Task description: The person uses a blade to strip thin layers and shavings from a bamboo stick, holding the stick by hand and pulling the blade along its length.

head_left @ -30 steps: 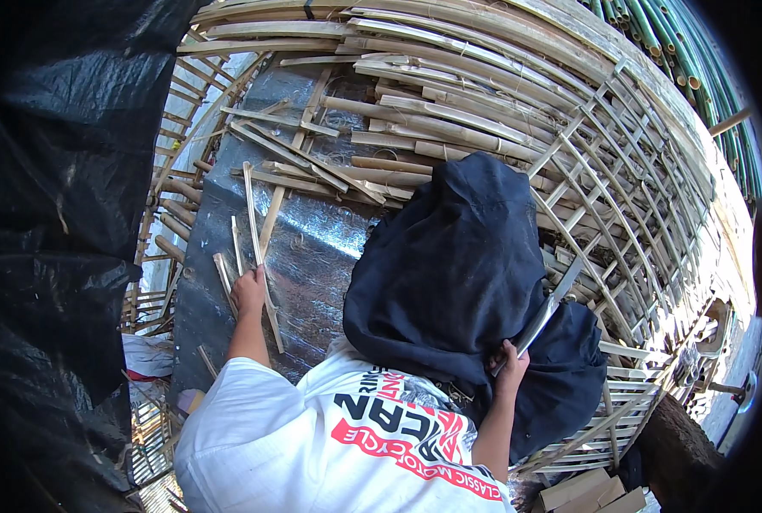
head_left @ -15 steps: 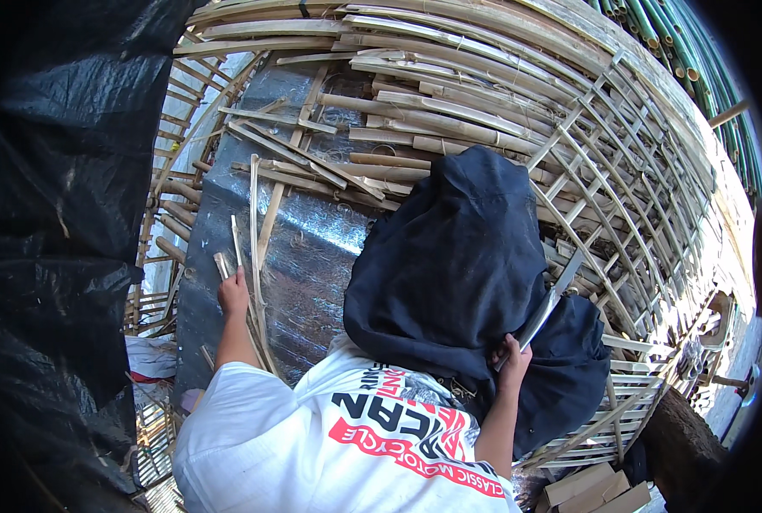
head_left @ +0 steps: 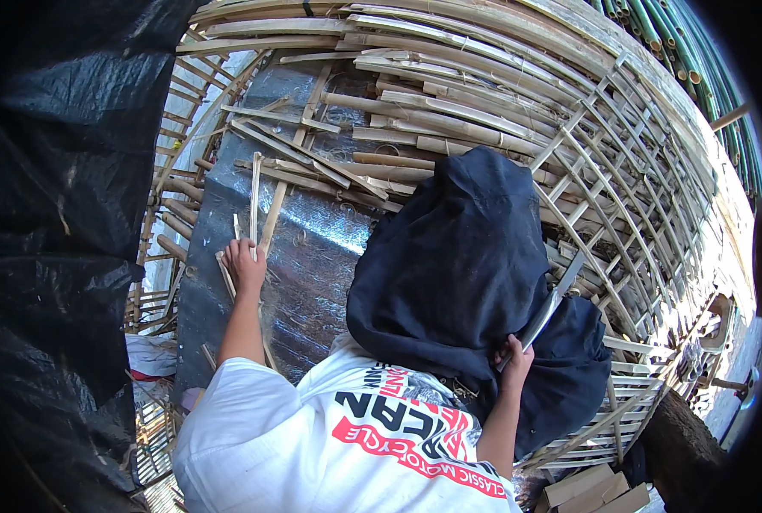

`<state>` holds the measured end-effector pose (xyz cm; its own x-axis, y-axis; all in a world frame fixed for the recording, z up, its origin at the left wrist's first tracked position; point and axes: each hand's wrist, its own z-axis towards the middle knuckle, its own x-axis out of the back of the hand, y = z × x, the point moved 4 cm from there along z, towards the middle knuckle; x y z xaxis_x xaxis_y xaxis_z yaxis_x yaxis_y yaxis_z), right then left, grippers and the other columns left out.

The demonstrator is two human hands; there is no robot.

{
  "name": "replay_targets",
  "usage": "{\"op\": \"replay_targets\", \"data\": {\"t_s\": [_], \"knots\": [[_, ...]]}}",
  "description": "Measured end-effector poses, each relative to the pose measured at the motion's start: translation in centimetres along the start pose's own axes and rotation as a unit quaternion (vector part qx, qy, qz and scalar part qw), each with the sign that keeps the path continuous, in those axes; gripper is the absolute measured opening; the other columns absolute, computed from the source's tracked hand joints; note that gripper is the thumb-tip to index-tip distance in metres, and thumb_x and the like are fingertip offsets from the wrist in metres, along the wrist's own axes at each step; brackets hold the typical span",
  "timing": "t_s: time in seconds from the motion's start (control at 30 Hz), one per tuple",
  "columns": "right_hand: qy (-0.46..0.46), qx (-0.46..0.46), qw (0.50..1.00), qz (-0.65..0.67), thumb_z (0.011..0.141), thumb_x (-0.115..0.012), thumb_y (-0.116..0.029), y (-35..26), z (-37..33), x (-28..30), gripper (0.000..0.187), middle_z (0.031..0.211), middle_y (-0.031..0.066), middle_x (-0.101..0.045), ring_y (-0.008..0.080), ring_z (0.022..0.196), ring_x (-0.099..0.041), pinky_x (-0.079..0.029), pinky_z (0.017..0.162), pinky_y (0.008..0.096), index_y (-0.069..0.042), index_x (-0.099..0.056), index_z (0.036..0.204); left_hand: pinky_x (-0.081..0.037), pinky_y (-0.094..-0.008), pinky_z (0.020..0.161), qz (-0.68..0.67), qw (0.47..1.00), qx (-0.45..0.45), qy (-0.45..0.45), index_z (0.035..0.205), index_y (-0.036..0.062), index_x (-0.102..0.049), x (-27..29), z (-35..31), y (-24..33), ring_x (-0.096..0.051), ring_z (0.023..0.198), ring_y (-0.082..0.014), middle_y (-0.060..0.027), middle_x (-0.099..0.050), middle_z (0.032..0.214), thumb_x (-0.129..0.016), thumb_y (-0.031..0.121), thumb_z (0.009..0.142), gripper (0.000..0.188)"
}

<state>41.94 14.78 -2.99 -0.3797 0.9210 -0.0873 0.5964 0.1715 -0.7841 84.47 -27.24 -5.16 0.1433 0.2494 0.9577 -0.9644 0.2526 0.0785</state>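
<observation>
- Far left of the black cloth [head_left: 449, 265] across the person's lap: a creased black tarpaulin [head_left: 64, 214].
- Left of the cloth, well apart from it: the left hand [head_left: 245, 267], its fingers curled over the lower end of a thin bamboo strip [head_left: 256, 192]; I cannot tell whether its grip is closed on it. The strip lies over a shiny dark sheet [head_left: 321, 282].
- Just below the cloth: a printed white T-shirt [head_left: 244, 436].
- Beyond the cloth: a broad stack of split bamboo lengths [head_left: 466, 111].
- At the cloth's right part: the right hand [head_left: 514, 357], its grip closed around a long-bladed knife [head_left: 555, 297], blade slanting up and away.
- Right of the cloth: a bamboo lattice [head_left: 583, 145].
</observation>
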Motion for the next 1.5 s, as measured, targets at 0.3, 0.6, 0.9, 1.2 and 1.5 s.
{"op": "replay_targets", "data": {"t_s": [0.3,0.6,0.9,1.2,1.5], "knots": [[-0.003,0.0,1.0,0.001,0.086,-0.065,-0.018,0.1,0.2,0.2,0.021,0.06,0.0035,-0.048,0.0149,0.044,-0.048,-0.04,0.042,0.0284,-0.006,-0.048,0.085,-0.036,-0.0448,0.095,-0.044,0.998,-0.036,-0.04,0.089,0.0126,-0.057,-1.6,-0.8,3.0,-0.052,0.102,-0.0296,-0.0087,-0.054,0.097,-0.067,0.019,0.082,0.014],[0.006,0.005,1.0,-0.015,0.088,-0.063,-0.02,0.4,0.5,0.4,0.021,0.059,0.0023,-0.047,0.0144,0.044,-0.046,-0.039,0.042,0.0283,-0.008,-0.047,0.082,-0.041,-0.055,0.098,0.069,0.869,0.452,-0.19,0.123,0.0117,-0.052,-3.7,-9.0,-15.6,-0.053,0.121,-0.0344,-0.0162,-0.056,0.127,-0.068,0.037,0.083,0.05],[0.005,0.013,1.0,-0.027,0.089,-0.063,-0.021,-0.6,-0.3,-0.7,0.021,0.061,0.0012,-0.047,0.0132,0.046,-0.047,-0.038,0.043,0.0261,-0.008,-0.049,0.081,-0.048,-0.0462,0.093,-0.013,0.866,0.42,-0.27,0.106,0.0089,-0.067,-9.4,-13.8,-21.0,-0.064,0.107,-0.0368,-0.0183,-0.068,0.111,-0.075,0.033,0.079,0.037],[0.011,0.03,0.999,-0.034,0.088,-0.064,-0.02,0.2,0.5,0.4,0.021,0.063,0.0014,-0.048,0.0128,0.047,-0.048,-0.038,0.043,0.0267,-0.008,-0.048,0.084,-0.053,-0.039,0.077,-0.096,0.9,0.375,-0.2,0.093,0.0092,-0.073,-6.9,-12.1,-17.5,-0.071,0.085,-0.0276,-0.0108,-0.074,0.087,-0.078,0.022,0.077,0.021],[0.006,0.041,0.999,-0.032,0.088,-0.065,-0.021,0.0,0.2,0.1,0.02,0.065,0.0005,-0.049,0.012,0.049,-0.048,-0.039,0.044,0.0266,-0.008,-0.049,0.085,-0.052,-0.0407,0.076,-0.114,0.924,0.334,-0.145,0.115,0.009,-0.066,-5.0,-6.5,-17.3,-0.07,0.09,-0.0316,-0.0147,-0.072,0.095,-0.071,0.019,0.082,0.035]]}}
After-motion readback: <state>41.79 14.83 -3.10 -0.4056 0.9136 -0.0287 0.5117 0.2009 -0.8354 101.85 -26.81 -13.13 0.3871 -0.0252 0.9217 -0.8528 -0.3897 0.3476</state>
